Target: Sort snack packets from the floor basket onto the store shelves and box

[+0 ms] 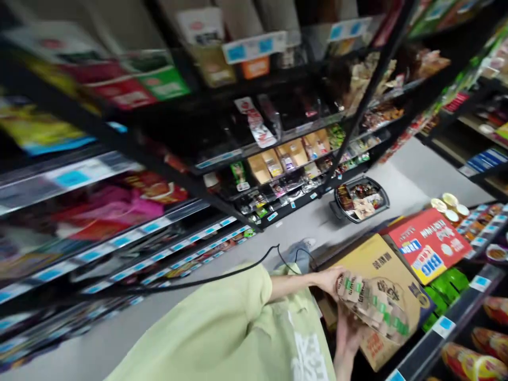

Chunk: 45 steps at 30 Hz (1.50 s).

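My left hand (pixel 330 279) reaches out of a light green sleeve and is closed on the top end of a bundle of brown snack packets with green print (pixel 375 307). From below, my right hand (pixel 349 338) is closed on the same bundle, its fingers partly hidden behind the packets. The bundle sits just above an open brown cardboard box (pixel 383 262) that rests against the shelf on the right.
A red carton (pixel 431 243) and green packets (pixel 448 280) lie beside the box. A dark shopping basket (pixel 361 200) full of goods stands on the grey floor of the aisle. Black shelves with blue price tags (pixel 254 159) line both sides. A black cable (pixel 222 272) crosses my sleeve.
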Available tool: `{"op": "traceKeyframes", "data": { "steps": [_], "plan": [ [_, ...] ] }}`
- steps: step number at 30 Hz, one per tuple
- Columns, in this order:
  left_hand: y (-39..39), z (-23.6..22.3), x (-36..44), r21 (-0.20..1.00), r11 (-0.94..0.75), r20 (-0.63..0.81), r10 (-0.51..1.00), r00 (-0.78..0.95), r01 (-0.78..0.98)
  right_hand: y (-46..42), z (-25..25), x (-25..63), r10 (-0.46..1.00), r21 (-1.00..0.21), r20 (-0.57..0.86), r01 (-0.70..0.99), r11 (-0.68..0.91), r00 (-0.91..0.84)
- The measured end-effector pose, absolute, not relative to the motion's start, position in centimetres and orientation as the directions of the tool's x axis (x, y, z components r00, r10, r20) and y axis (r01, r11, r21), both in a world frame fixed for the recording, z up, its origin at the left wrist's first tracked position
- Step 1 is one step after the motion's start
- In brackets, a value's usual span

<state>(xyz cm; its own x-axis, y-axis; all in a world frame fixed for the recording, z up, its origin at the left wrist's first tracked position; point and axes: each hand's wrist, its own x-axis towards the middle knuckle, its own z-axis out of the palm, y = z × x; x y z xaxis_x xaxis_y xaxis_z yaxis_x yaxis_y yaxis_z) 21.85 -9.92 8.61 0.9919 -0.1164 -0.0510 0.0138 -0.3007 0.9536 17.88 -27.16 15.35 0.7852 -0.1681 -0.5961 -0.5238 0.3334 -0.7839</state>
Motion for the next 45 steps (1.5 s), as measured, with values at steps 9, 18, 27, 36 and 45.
{"op": "traceKeyframes", "data": {
  "steps": [9, 18, 27, 36, 45],
  "plan": [
    [-1.5, 18.5, 4.4, 0.953, -0.295, 0.039, 0.351, 0.936, 0.071, -18.7, 18.3, 12.6, 0.418, -0.776, -0.453, -0.579, 0.25, 0.787],
    [6.8, 23.3, -10.1, 0.985, -0.148, 0.038, 0.697, 0.716, 0.092, -5.4, 18.7, 5.8, 0.771, -0.84, -0.305, -0.539, 0.059, 0.56],
    [11.1, 22.1, -21.5, 0.99, -0.068, -0.025, 0.789, 0.613, 0.127, 0.5, 16.0, -3.9, 0.813, -0.747, -0.359, -0.663, 0.044, 0.458],
    [13.1, 25.4, -23.1, 1.0, 0.031, -0.025, 0.86, 0.51, -0.004, 2.3, 20.2, -3.7, 0.857, -0.765, -0.31, -0.643, 0.031, 0.411],
    [19.3, 32.7, -16.1, 0.979, -0.066, 0.127, 0.937, 0.327, -0.192, 8.3, 28.8, -1.0, 0.795, -0.753, -0.065, -0.552, 0.358, 0.604]
  ]
}}
